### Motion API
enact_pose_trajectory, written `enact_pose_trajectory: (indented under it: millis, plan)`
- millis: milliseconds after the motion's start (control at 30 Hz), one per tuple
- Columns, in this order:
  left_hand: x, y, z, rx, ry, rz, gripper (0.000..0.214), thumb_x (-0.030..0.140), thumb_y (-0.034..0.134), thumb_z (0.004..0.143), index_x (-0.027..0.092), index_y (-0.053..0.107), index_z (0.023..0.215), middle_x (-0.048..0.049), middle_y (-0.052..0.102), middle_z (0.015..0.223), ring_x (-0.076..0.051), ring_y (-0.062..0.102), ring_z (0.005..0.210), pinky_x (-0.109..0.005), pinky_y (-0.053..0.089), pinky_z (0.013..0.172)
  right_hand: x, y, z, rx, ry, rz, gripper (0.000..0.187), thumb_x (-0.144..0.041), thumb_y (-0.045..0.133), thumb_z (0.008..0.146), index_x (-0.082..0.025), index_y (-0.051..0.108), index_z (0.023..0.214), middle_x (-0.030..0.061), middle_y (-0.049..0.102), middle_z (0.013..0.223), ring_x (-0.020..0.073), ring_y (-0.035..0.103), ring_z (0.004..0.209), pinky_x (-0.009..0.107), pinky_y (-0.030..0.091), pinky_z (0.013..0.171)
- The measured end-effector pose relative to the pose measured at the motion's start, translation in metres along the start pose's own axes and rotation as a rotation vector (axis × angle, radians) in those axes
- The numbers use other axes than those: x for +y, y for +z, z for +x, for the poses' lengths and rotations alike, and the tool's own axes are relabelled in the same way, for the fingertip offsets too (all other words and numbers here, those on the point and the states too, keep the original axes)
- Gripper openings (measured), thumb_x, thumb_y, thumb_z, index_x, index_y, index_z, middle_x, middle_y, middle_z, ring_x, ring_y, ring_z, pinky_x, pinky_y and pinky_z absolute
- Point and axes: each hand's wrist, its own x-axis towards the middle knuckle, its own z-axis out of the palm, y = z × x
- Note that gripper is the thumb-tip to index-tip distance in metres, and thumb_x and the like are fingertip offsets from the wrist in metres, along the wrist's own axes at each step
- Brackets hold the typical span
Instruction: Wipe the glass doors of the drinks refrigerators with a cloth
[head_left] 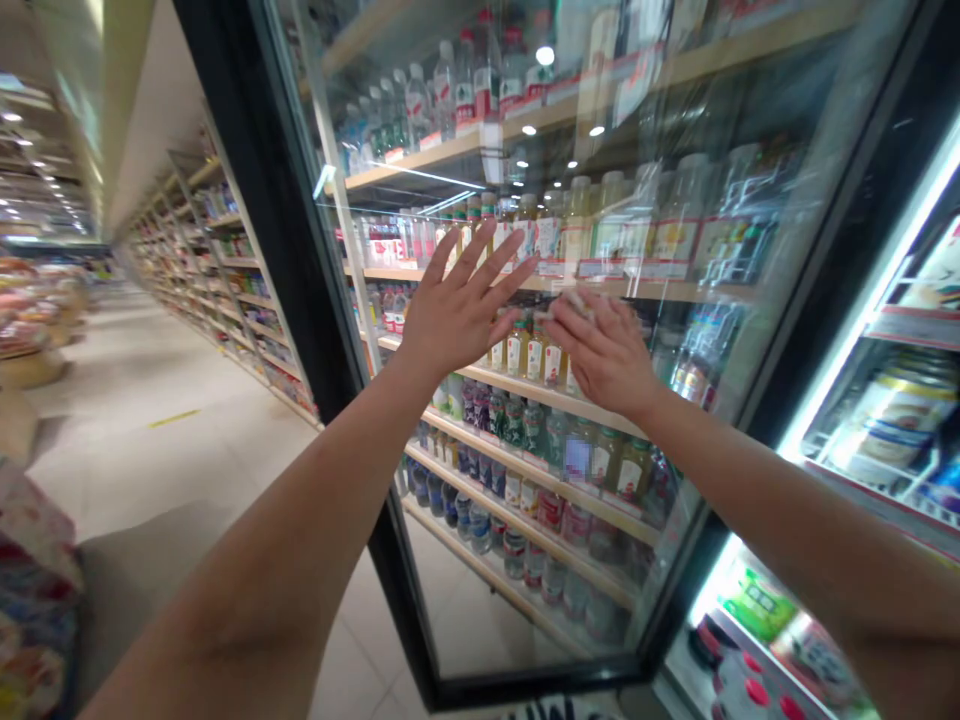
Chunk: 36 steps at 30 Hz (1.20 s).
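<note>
My left hand (457, 315) is open, its fingers spread against or just before the glass door (487, 620) of an upright display fridge. Beside it, my right hand (607, 350) is closed, with its fingers bent toward the same pane. A pale crumpled cloth (576, 303) shows at those fingers, mostly covered by them. The door's dark frame (300, 200) slants down on the left, and the door stands swung out from the fridge. Through the glass, or mirrored in it, appear shelves of bottled drinks (525, 425).
At right, lit fridge shelves hold jars (907, 410) and a green package (757, 600). A long row of stocked shelves (247, 270) runs back along the aisle floor (150, 370). Colourful packages (34, 600) stand at the lower left.
</note>
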Motion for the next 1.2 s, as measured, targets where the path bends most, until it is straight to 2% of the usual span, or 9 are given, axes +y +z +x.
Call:
enact_pose_trajectory:
  millis: [67, 200, 267, 400, 467, 667, 833, 1000, 1200]
  plan:
    - [-0.001, 0.002, 0.000, 0.019, 0.011, -0.008, 0.060, 0.049, 0.034, 0.101, 0.036, 0.021, 0.158, 0.0108, 0.009, 0.167, -0.013, -0.010, 0.154, -0.051, -0.011, 0.128, 0.005, 0.001, -0.002, -0.020, -0.047, 0.022, 0.061, -0.022, 0.047, 0.096, -0.042, 0.037, 0.153, -0.0061, 0.049, 0.154, 0.0249, 0.035, 0.150, 0.054, 0.031, 0.123]
    - [-0.002, 0.005, -0.001, 0.043, 0.022, -0.002, 0.064, 0.050, 0.035, 0.100, 0.035, 0.017, 0.160, 0.0098, 0.014, 0.167, -0.014, -0.011, 0.154, -0.052, -0.013, 0.128, 0.026, 0.000, 0.009, 0.274, 0.289, -0.030, 0.061, -0.020, 0.039, 0.097, -0.037, 0.035, 0.155, -0.0015, 0.043, 0.158, 0.0302, 0.033, 0.150, 0.061, 0.029, 0.121]
    - [-0.001, 0.003, -0.001, 0.047, 0.025, 0.004, 0.065, 0.051, 0.036, 0.100, 0.035, 0.017, 0.160, 0.0087, 0.015, 0.167, -0.015, -0.011, 0.155, -0.053, -0.011, 0.128, 0.020, 0.002, 0.010, 0.342, 0.381, -0.065, 0.063, -0.019, 0.038, 0.096, -0.035, 0.033, 0.157, 0.0008, 0.041, 0.160, 0.0318, 0.030, 0.151, 0.062, 0.029, 0.121]
    - [0.002, -0.001, -0.001, 0.034, 0.014, 0.032, 0.062, 0.050, 0.034, 0.101, 0.035, 0.020, 0.159, 0.0085, 0.014, 0.168, -0.017, -0.006, 0.155, -0.051, -0.007, 0.130, -0.011, 0.008, 0.001, 0.148, 0.155, -0.057, 0.064, -0.020, 0.045, 0.096, -0.036, 0.032, 0.157, -0.0001, 0.046, 0.157, 0.0305, 0.032, 0.151, 0.059, 0.032, 0.120]
    - [0.003, -0.003, -0.001, 0.020, 0.011, 0.063, 0.060, 0.048, 0.034, 0.102, 0.035, 0.022, 0.159, 0.0068, 0.014, 0.168, -0.017, -0.004, 0.155, -0.050, -0.003, 0.130, -0.012, 0.008, -0.002, 0.073, 0.046, -0.037, 0.064, -0.021, 0.047, 0.096, -0.039, 0.034, 0.155, -0.0028, 0.049, 0.154, 0.0284, 0.035, 0.150, 0.056, 0.033, 0.120]
    - [0.004, -0.002, -0.002, 0.047, 0.015, 0.067, 0.060, 0.046, 0.033, 0.102, 0.036, 0.019, 0.160, 0.0075, 0.016, 0.167, -0.017, -0.004, 0.155, -0.051, -0.004, 0.130, 0.012, 0.005, 0.019, 0.326, 0.363, -0.027, 0.064, -0.018, 0.038, 0.095, -0.035, 0.034, 0.156, 0.0001, 0.040, 0.160, 0.0320, 0.029, 0.152, 0.063, 0.027, 0.120]
    - [0.006, -0.005, -0.002, 0.022, -0.003, 0.088, 0.059, 0.046, 0.035, 0.102, 0.037, 0.021, 0.159, 0.0056, 0.017, 0.167, -0.019, 0.002, 0.156, -0.050, 0.000, 0.130, -0.004, 0.007, 0.037, 0.126, 0.132, -0.018, 0.062, -0.020, 0.042, 0.095, -0.036, 0.036, 0.154, -0.0026, 0.044, 0.158, 0.0285, 0.029, 0.152, 0.057, 0.030, 0.122]
    - [0.009, -0.011, -0.001, -0.014, -0.002, 0.105, 0.059, 0.045, 0.041, 0.103, 0.032, 0.027, 0.158, -0.0001, 0.021, 0.167, -0.024, 0.007, 0.156, -0.053, 0.006, 0.129, 0.010, 0.000, 0.063, 0.202, 0.316, -0.035, 0.059, -0.021, 0.037, 0.096, -0.030, 0.036, 0.155, 0.0006, 0.038, 0.161, 0.0302, 0.023, 0.154, 0.061, 0.024, 0.123]
    - [0.009, -0.012, -0.001, 0.009, 0.005, 0.080, 0.058, 0.042, 0.045, 0.102, 0.031, 0.029, 0.157, -0.0013, 0.024, 0.166, -0.025, 0.011, 0.156, -0.053, 0.007, 0.128, 0.000, 0.002, 0.072, 0.094, 0.136, 0.016, 0.056, -0.020, 0.039, 0.094, -0.030, 0.043, 0.149, -0.0018, 0.041, 0.159, 0.0262, 0.025, 0.153, 0.054, 0.025, 0.124]
